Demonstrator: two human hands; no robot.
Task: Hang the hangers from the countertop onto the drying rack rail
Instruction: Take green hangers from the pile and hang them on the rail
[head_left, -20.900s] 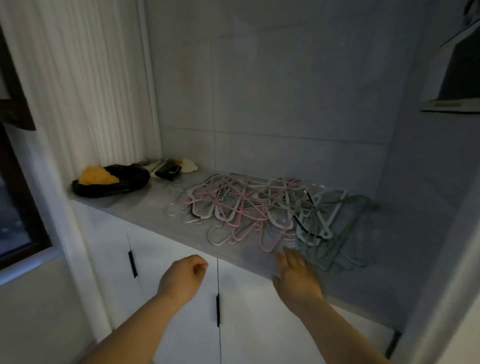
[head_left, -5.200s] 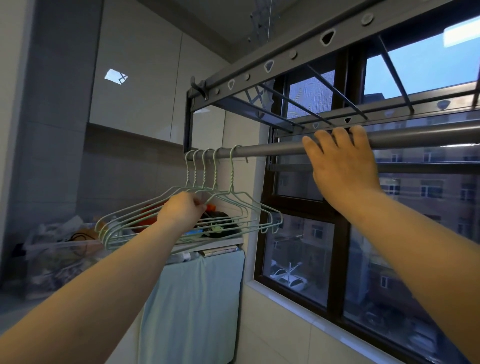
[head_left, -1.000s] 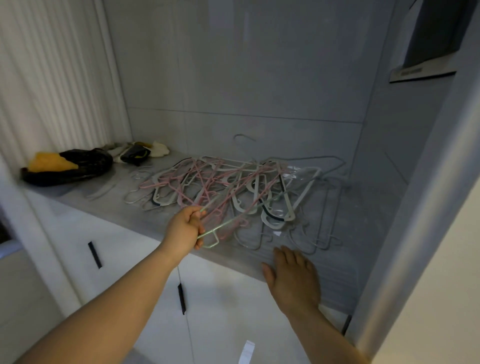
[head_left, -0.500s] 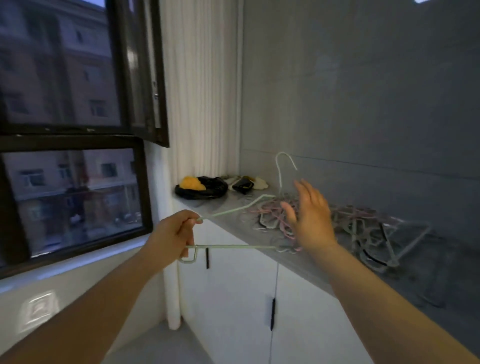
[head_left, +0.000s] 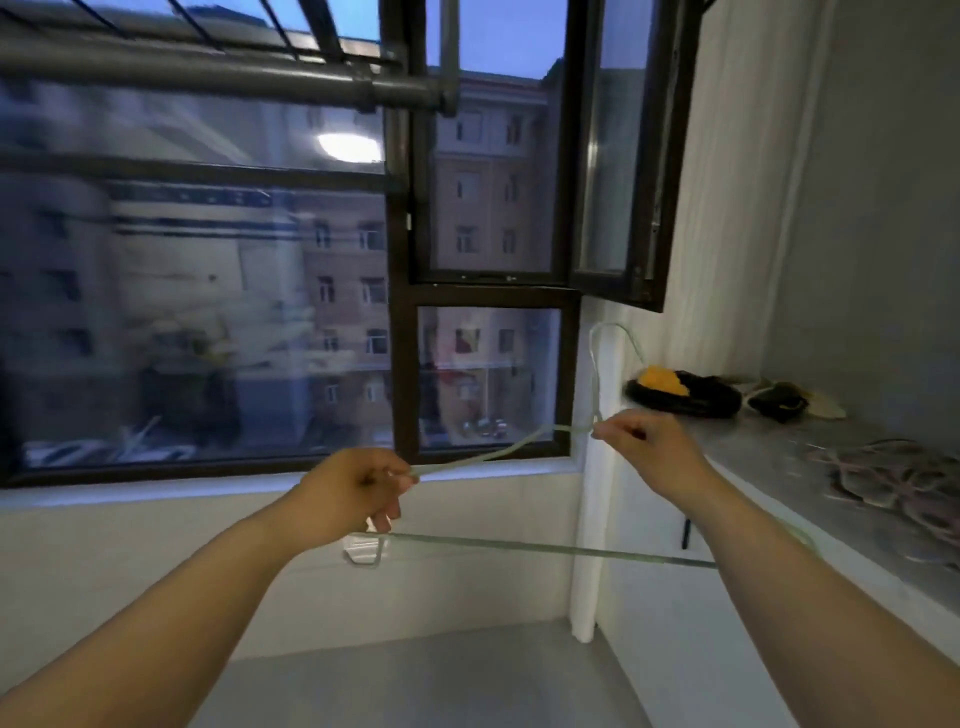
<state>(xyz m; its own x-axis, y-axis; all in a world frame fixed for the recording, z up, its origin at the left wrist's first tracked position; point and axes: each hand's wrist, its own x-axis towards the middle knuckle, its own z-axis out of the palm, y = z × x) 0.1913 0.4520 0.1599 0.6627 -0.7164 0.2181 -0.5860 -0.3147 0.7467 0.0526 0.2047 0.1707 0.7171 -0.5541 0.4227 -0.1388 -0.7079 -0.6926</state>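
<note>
**Pale green wire hanger in both hands, below the rail**

Pale green wire forms the hanger (head_left: 519, 546), which is in the air in front of the window (head_left: 405, 260), off the countertop (head_left: 753, 452) and not on the drying rack rail (head_left: 208, 78). The left hand (head_left: 353, 493) has its fingers curled round the hanger's left shoulder end. The right hand (head_left: 644, 447) pinches the neck just under the hook, which stands upright above that hand. The hanger's bottom bar runs level between the two forearms. The grey rail crosses the top left of the view, well above both hands.

On the countertop's far left corner, by the white curtain, sits a black container (head_left: 696, 402); whether it is a bag or a bowl cannot be told. A yellow lump (head_left: 660, 379) lies in its left part. Just beside it, along the back edge, lie a small dark item (head_left: 779, 402) and a pale item (head_left: 826, 411), too blurred to name. Nearer the right edge lies a tangled pile of hangers (head_left: 893, 478), pink and grey.
</note>
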